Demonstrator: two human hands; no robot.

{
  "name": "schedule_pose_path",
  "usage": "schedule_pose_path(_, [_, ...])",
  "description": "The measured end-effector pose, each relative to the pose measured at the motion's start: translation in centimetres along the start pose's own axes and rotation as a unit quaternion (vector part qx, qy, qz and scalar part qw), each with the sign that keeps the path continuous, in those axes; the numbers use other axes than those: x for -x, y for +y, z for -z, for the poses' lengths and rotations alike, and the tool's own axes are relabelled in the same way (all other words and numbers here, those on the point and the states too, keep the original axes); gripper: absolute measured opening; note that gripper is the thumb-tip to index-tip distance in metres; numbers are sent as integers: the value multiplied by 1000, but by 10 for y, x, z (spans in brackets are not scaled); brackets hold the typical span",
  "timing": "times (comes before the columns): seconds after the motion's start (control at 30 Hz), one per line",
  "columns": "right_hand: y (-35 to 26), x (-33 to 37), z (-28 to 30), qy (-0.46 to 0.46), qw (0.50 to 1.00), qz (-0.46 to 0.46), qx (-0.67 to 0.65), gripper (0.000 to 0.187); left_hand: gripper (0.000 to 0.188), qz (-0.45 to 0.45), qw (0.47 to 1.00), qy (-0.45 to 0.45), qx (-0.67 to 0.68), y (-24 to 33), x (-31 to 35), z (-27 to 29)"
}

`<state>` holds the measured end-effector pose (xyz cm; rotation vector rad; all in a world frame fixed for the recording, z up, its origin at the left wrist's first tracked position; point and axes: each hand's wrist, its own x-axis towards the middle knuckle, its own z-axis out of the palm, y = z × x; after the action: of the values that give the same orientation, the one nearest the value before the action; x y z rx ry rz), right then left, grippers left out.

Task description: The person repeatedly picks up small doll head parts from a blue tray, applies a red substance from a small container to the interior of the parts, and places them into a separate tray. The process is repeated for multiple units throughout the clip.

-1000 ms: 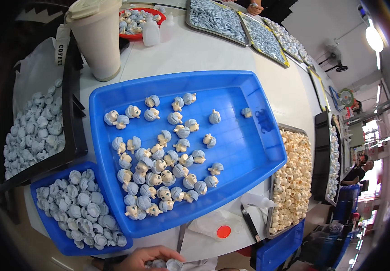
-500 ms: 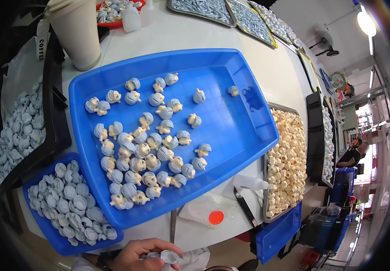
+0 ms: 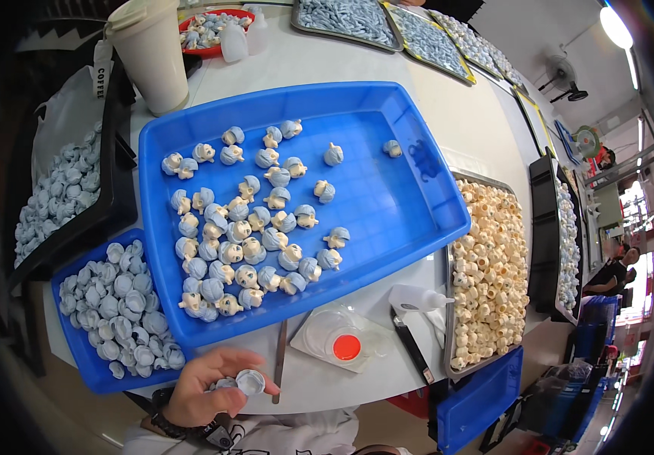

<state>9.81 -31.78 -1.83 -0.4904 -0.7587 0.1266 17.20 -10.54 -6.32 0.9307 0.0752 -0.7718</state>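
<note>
My left hand [image 3: 209,388], with a dark band at the wrist, is curled at the table's near edge around several small blue-grey hair shells. One of these cup-shaped shells [image 3: 251,382] sits at the fingertips, its hollow side showing. Just beyond the hand stands a small blue bin [image 3: 92,371] heaped with similar shells [image 3: 126,307]. A large blue tray [image 3: 304,303] holds many doll heads [image 3: 274,239] with blue hair and cream faces, mostly crowded toward its left side. My right hand cannot be made out.
Right of the tray, a metal tray [image 3: 454,364] holds cream face pieces [image 3: 490,280]. Nearby lie a white squeeze bottle [image 3: 418,298], a black-handled cutter [image 3: 412,345], a metal blade [image 3: 280,360] and a container with a red disc [image 3: 346,347]. A tall cup [image 3: 152,57] stands at the back left.
My left hand has moved left and farther onto the table, with the hair shells still in it. The whole view has shifted slightly; the tray's heads look unchanged.
</note>
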Motion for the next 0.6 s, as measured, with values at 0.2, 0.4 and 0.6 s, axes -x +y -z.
schedule_pose_path(0.2, [6,-3,5,-7,999,1,-34,15,41,-9,1000,-7,-1,-4,-2,2])
schedule_pose_path(0.4, [14,-5,13,-64,996,27,-51,16,36,8,998,-51,20,-4,3,8])
schedule_pose_path(0.6, [31,-34,42,-169,981,88,-43,15,35,14,998,-48,41,-4,4,9])
